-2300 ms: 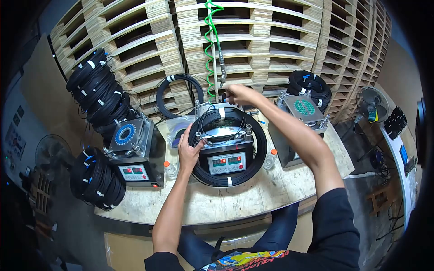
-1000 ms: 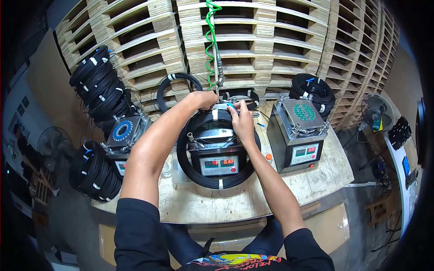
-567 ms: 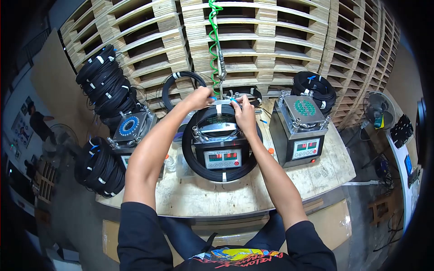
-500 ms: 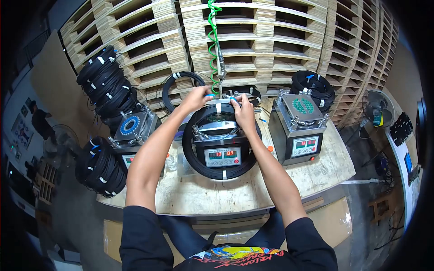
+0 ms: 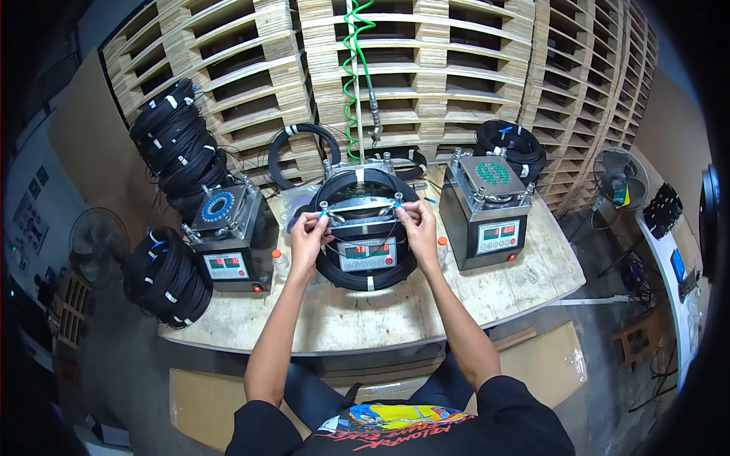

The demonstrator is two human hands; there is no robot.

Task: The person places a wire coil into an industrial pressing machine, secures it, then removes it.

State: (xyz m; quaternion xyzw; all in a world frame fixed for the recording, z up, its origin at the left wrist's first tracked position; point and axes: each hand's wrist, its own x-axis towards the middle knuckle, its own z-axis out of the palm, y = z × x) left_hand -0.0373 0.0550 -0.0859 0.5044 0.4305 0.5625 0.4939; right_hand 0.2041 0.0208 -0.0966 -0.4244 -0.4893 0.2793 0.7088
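Observation:
A black cable coil (image 5: 369, 282) with white ties hangs around the middle machine (image 5: 366, 256), whose red digits are lit. At the machine's front left corner, my left hand (image 5: 310, 234) pinches a small blue piece beside a metal post (image 5: 324, 207). My right hand (image 5: 417, 226) does the same at the front right post (image 5: 398, 199), its fingers closed on another blue piece. Shiny metal spans the space between the hands. What lies inside the coil is partly hidden by it.
The left machine (image 5: 228, 262) carries a blue ring, the right machine (image 5: 498, 237) green pieces. Stacked black coils (image 5: 179, 144) stand at the left, more coils (image 5: 525, 152) at the back right. A green coiled hose (image 5: 351, 83) hangs before wooden pallets (image 5: 426, 57). Orange-capped bottles flank the middle machine.
Both hands have come down and toward me from the machine's back to its front corners. The hose end hangs free above. The person at the far left is no longer visible.

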